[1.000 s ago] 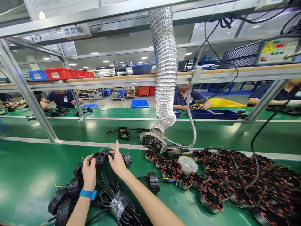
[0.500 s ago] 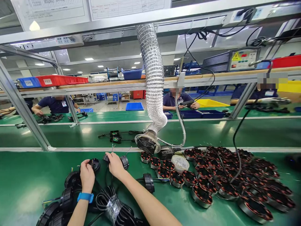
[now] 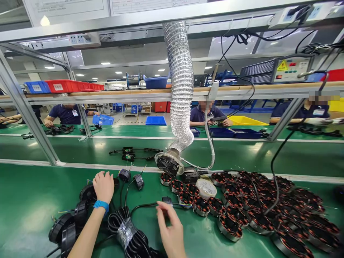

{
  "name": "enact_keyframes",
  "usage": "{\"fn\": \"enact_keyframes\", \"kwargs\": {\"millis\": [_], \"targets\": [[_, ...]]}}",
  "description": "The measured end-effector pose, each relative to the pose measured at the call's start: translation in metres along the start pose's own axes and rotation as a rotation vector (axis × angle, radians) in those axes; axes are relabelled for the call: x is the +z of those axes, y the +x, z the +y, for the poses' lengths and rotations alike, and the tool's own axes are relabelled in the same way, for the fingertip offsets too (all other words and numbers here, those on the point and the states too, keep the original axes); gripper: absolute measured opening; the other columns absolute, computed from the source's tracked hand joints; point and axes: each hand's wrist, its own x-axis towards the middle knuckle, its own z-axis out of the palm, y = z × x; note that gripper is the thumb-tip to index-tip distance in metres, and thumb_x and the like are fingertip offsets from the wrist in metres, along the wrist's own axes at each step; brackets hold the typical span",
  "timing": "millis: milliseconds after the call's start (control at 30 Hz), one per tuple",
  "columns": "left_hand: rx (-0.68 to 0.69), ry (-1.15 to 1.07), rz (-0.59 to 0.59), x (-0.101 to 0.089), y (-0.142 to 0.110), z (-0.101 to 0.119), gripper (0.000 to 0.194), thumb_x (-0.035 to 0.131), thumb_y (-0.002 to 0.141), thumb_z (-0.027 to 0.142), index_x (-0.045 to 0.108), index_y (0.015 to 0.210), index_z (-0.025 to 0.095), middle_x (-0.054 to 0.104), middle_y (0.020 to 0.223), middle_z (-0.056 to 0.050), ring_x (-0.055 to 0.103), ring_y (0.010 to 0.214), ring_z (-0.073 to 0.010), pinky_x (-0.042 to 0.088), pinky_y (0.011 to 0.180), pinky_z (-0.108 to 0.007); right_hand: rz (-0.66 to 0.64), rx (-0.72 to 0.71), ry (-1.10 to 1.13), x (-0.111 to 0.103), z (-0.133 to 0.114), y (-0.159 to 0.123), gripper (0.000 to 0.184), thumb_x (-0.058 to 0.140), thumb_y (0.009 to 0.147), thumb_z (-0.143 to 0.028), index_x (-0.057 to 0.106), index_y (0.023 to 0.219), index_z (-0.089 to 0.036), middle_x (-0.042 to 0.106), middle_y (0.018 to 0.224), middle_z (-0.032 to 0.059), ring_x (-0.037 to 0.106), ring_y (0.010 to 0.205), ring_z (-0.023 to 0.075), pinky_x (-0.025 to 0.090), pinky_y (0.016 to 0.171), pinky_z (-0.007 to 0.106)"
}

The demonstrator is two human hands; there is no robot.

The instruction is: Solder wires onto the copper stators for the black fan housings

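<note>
- The left hand (image 3: 103, 187) is curling over a black round housing (image 3: 116, 184) on the green bench (image 3: 29, 190); the hand hides whether it is gripping or only resting there.
- The right hand (image 3: 169, 225) is reaching, fingers loosely parted, toward a black round connector (image 3: 167, 200) on its cable; I cannot tell whether it has hold of anything.
- A taped coil of black cable (image 3: 126, 233) is lying between the hands, and copper-wound stators (image 3: 201, 206) are sitting just to the right.
- Handling tip: working the cable slowly and keeping the slack off the stators' windings would help avoid snags.
- Compared with the earlier frame, the right hand is no longer beside the left at the housings; it has dropped toward the bench's near edge, and the connector is lying at a different angle.
</note>
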Motion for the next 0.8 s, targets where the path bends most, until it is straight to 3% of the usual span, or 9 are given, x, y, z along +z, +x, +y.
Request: {"fn": "enact_keyframes", "kwargs": {"millis": [133,267,367,500,567,700,800], "targets": [[0.028,-0.16,0.006,0.0,0.016,-0.008,0.034,0.042,0.096,0.033,0.068,0.105,0.014,0.062,0.104,-0.014,0.054,0.099,-0.0308,0.045,0.081,-0.04,0.286,0.236,0.001,-0.024,0.048,-0.022,0.047,0.067,0.08,-0.043,0.055,0.119,-0.018,0.061,0.11,0.0114,0.063,0.095,0.0238,0.052,0.083,0.034],[0.173,-0.427,0.029,-0.005,0.022,-0.002,0.028,0.042,0.096,0.031,0.067,0.096,0.018,0.065,0.097,-0.01,0.057,0.096,-0.0267,0.047,0.083,-0.038,0.277,0.452,0.169,-0.008,0.074,-0.014,0.071,0.068,0.075,-0.052,0.043,0.133,-0.018,0.055,0.127,0.0159,0.06,0.112,0.0282,0.052,0.091,0.037],[0.306,-0.554,-0.021,-0.009,0.02,0.012,0.027,0.042,0.097,0.029,0.066,0.091,0.019,0.066,0.093,-0.008,0.059,0.093,-0.0241,0.048,0.083,-0.037,0.261,0.435,0.181,0.02,0.072,0.01,0.071,0.065,0.076,-0.053,0.045,0.134,-0.018,0.06,0.123,0.0134,0.061,0.11,0.0263,0.051,0.09,0.035],[0.558,-0.637,-0.133,-0.007,0.015,0.027,0.027,0.042,0.098,0.027,0.067,0.093,0.02,0.068,0.087,-0.006,0.061,0.084,-0.0205,0.048,0.077,-0.033,0.143,0.357,0.128,0.054,0.066,0.045,0.055,0.066,0.075,-0.051,0.061,0.118,-0.017,0.064,0.119,0.0124,0.061,0.11,0.0271,0.048,0.095,0.036],[0.617,-0.677,-0.165,-0.004,0.013,0.027,0.026,0.043,0.098,0.027,0.068,0.096,0.021,0.068,0.085,-0.006,0.061,0.081,-0.0194,0.048,0.074,-0.032,0.116,0.318,0.107,0.065,0.064,0.057,0.051,0.064,0.076,-0.051,0.064,0.114,-0.016,0.065,0.118,0.0125,0.061,0.11,0.0276,0.047,0.097,0.037],[0.48,-0.77,-0.207,-0.007,0.014,0.022,0.026,0.045,0.097,0.031,0.067,0.091,0.02,0.068,0.085,-0.005,0.061,0.081,-0.0187,0.048,0.074,-0.03,0.099,0.252,0.103,0.076,0.067,0.065,0.048,0.056,0.083,-0.055,0.067,0.109,-0.016,0.067,0.114,0.0121,0.062,0.107,0.0265,0.048,0.095,0.036],[0.376,-0.828,-0.29,-0.03,0.031,0.024,0.027,0.047,0.095,0.035,0.067,0.083,0.022,0.068,0.082,-0.003,0.062,0.079,-0.0183,0.048,0.072,-0.029,0.137,0.215,0.11,0.077,0.079,0.066,0.049,0.052,0.086,-0.059,0.07,0.104,-0.017,0.07,0.11,0.0104,0.065,0.104,0.0256,0.051,0.092,0.033]]}}
